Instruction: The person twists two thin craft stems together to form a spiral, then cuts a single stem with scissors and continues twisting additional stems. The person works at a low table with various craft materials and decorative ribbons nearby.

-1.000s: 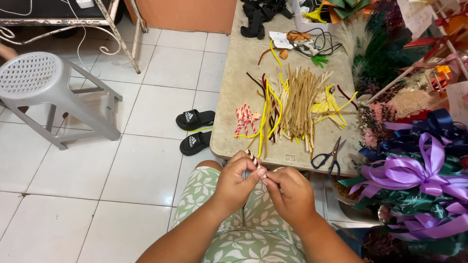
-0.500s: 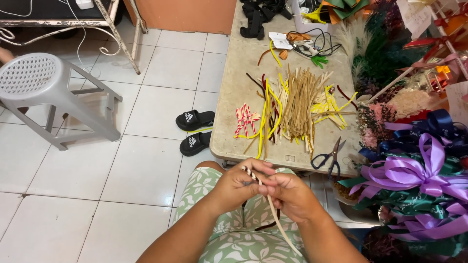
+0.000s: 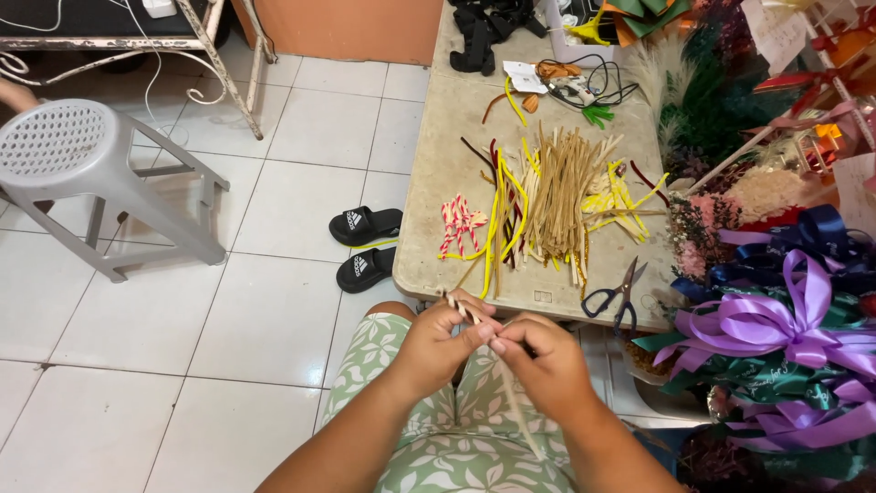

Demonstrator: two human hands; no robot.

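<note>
While many tan strips (image 3: 561, 196) lie loose on the table (image 3: 438, 155), the left hand (image 3: 444, 340) and right hand (image 3: 540, 361) pinch one thin strip (image 3: 507, 388) together over the lap, its top end partly twisted.

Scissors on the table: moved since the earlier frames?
No. The scissors lie at the same spot near the table's front edge, right of the tan strip bundle.

A grey plastic stool (image 3: 68, 146) stands on the tiled floor, black sandals (image 3: 365, 246) beside the table (image 3: 447, 146), scissors (image 3: 620, 294) on it.
</note>
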